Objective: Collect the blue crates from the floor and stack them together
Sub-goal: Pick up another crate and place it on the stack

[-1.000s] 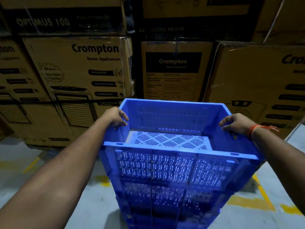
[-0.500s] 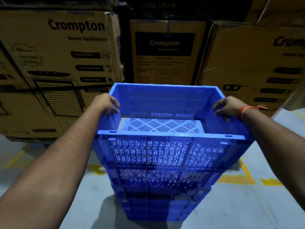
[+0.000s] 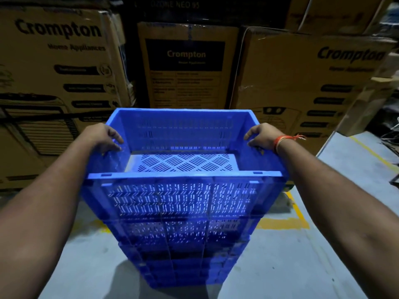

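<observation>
— Stacked cardboard cartons (image 3: pixel 302 83) printed "Crompton" wall off the space ahead of you, and grey concrete floor (image 3: pixel 313 266) spreads beneath. Where is the crate?

— Your top blue crate (image 3: pixel 183 195) sits dead centre, on a stack of blue crates (image 3: pixel 183 262) that stands on that floor. Its slotted near wall faces you, and its perforated bottom shows through the open top.

— And my hands?

— Both your arms reach forward, nearly straight. Your left hand (image 3: pixel 101 137) grips the left rim near the far corner, fingers curled over the edge into the crate. Your right hand (image 3: pixel 260 135) grips the right rim opposite, fingers hooked over the same way. You wear an orange thread (image 3: pixel 285 140) around your right wrist.

— So the crate lies between them?

— Yes, you hold it from both sides, palms against the outer walls, the near rim closer to you than either hand.

— What else is around?

— Yellow painted lines (image 3: pixel 282 223) mark the floor just right of the stack and run on past it. Cartons stand directly behind the crates; the middle one carries a dark label panel (image 3: pixel 185 55). Far right, clutter lies in shadow, too dim to tell.
</observation>
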Demonstrator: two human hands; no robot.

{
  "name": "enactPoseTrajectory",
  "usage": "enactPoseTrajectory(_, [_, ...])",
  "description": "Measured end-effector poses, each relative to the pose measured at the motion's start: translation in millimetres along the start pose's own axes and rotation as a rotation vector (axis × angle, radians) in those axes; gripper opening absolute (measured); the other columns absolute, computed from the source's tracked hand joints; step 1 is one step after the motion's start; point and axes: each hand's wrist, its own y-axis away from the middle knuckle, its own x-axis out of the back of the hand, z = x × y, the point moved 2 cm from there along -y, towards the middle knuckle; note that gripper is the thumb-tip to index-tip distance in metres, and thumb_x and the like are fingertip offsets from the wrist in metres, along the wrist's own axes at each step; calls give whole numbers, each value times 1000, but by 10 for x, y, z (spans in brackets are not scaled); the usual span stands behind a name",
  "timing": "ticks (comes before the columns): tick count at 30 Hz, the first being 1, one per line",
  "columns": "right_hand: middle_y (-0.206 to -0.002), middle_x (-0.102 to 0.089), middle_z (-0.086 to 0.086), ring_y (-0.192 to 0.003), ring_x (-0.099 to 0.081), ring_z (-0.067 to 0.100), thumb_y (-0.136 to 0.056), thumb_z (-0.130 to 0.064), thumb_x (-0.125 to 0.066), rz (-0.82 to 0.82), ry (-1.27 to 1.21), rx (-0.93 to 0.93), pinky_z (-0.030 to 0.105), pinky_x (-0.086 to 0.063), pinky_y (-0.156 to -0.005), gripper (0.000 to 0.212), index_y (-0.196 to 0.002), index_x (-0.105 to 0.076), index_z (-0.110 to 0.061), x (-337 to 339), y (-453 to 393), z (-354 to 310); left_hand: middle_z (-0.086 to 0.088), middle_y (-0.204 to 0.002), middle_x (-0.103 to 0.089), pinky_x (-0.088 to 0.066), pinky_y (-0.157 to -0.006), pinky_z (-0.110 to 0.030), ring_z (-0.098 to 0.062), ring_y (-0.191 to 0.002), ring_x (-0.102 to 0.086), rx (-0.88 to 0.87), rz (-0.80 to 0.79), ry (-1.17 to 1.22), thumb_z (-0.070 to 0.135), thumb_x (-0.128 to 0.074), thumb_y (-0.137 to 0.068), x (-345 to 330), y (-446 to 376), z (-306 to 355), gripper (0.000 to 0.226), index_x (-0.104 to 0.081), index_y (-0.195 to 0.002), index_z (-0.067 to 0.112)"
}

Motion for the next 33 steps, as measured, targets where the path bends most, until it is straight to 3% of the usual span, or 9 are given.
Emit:
enactPoseTrajectory(2, [-50, -65, 0, -42, -59, 13, -76, -5, -72, 2, 9, 5, 29, -53, -54, 17, -85, -72, -19, -5, -10, -2, -7, -58, -65, -42, -43, -19, -14, -40, -55, 10, -4, 3, 15, -89, -68, 8, 29, 13, 26, -77, -91, 18])
enactPoseTrajectory(7, [-60, -70, 9, -46, -61, 18, -73, -3, -73, -16, 45, 19, 32, -55, -57, 18, -85, -74, -17, 25, -112, 28, -9, -80, -73, -53, -65, -26, -20, -56, -62, 18, 49, 60, 21, -91, -66, -40, 125, 30, 28, -77, -90, 21])
enactPoseTrajectory(11, [-57, -68, 6, -45, -59, 18, -75, -3, -74, -14, 31, 37, 30, -53, -55, 17, -83, -72, -18, 19, -164, 41, -3, -72, -72, -49, -63, -23, -17, -54, -63, 51, 57, 82, 22, -92, -64, -68, 157, 2, 28, -78, -87, 22])
enactPoseTrajectory(16, [-46, -64, -1, -47, -59, 19, -76, -6, -75, 0, -19, 38, 31, -53, -60, 15, -83, -72, -19, -11, -193, 101, 7, -70, -65, -45, -70, -26, -13, -72, -63, 62, 43, 70, 22, -91, -65, -12, 158, 55, 25, -77, -86, 26])
enactPoseTrajectory(26, [-58, -68, 5, -47, -59, 19, -77, -5, -76, -37, -12, 19, 35, -55, -59, 16, -86, -72, -17, 23, -172, 83, 3, -73, -70, -49, -60, -25, -11, -56, -60, 44, 38, 132, 19, -90, -68, -22, 167, 61, 27, -78, -92, 23])
enactPoseTrajectory(33, [-62, -68, 7, -46, -58, 18, -78, -5, -76, -32, -23, 1, 32, -54, -56, 17, -86, -72, -19, 27, -143, 68, 3, -75, -66, -49, -66, -30, -11, -63, -59, 59, 35, 177, 16, -89, -68, -42, 177, 68, 27, -77, -92, 23])
